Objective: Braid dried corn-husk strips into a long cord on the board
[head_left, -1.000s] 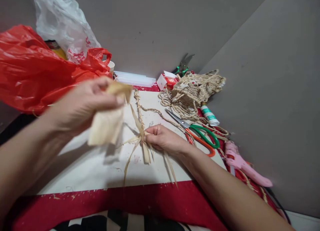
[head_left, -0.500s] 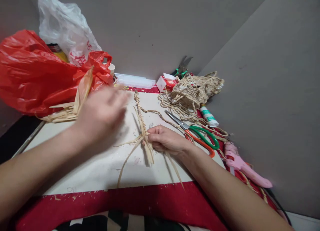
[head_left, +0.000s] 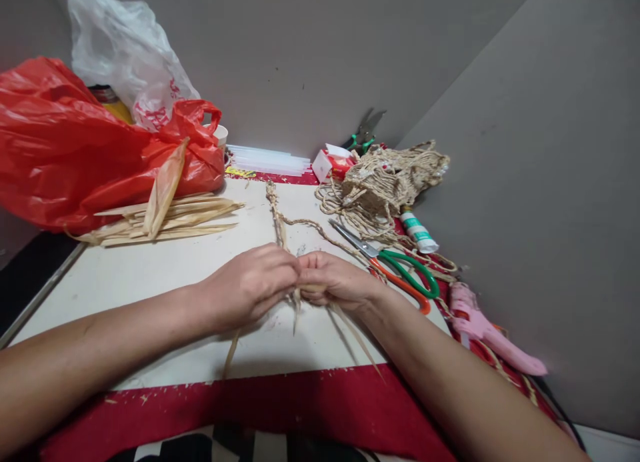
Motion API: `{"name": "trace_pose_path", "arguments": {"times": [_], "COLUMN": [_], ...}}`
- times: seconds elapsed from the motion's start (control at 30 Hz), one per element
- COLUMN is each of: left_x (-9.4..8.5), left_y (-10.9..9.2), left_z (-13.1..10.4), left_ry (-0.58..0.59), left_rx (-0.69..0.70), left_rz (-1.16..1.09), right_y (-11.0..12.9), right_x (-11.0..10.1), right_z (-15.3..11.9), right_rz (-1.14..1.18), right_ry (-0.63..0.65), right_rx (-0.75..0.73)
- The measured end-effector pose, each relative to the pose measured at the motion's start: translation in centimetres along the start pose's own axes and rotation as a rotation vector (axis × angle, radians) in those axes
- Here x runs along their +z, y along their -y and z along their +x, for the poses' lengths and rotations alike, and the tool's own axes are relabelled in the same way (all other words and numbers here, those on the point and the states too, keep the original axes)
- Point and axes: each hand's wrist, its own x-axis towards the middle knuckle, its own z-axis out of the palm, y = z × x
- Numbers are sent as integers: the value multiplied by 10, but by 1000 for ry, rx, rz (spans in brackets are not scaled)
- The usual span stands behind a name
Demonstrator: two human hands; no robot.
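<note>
My left hand point(head_left: 255, 282) and my right hand point(head_left: 337, 281) meet over the middle of a white board point(head_left: 180, 355), fingers of both pinched together. Between them they grip the lower part of a bundle of dried husk strips point(head_left: 296, 312), mostly hidden by the fingers. Loose strip ends poke out below both hands. Above the hands the bundle runs up into a knotted braid point(head_left: 273, 205) lying on the board. A thin twisted cord point(head_left: 315, 223) leads from it to the right. Scissors point(head_left: 373, 252) with green and orange handles lie beyond my right hand.
A pile of dried husks point(head_left: 200, 215) lies left, before a red plastic bag point(head_left: 75, 155). Clear sticks point(head_left: 270, 161) sit at the back. Coiled braided cord point(head_left: 395, 182), a green-and-white tube point(head_left: 419, 232) and a pink glue gun point(head_left: 487, 332) line the right side.
My left hand has come down and right from above the board near the husk pile, closing on the strips beside my right hand. My right hand has stayed in place, holding the bundle.
</note>
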Motion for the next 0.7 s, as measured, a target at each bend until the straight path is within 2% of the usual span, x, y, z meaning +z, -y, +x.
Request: {"name": "trace_pose_path", "arguments": {"times": [0.13, 0.2, 0.37, 0.5, 0.57, 0.7], "left_x": [-12, -16, -14, -10, -8, -1], "left_y": [-5, -1, 18, 21, 20, 21], "left_z": [1, 2, 3, 2, 1, 0], "left_ry": [-259, -302, -134, -45, -35, -106], "left_rx": [-273, -389, -556, -618, -673, -747], "left_rz": [-215, -299, -369, -504, -588, -768], "right_y": [1, 1, 0, -1, -1, -2], "right_x": [-3, -4, -6, -7, -8, -8], "right_z": [-1, -2, -1, 0, 0, 0], "right_rz": [-17, -5, 25, 30, 37, 39], "right_ry": [47, 50, 69, 78, 82, 78], "right_rx": [26, 29, 41, 44, 44, 42]}}
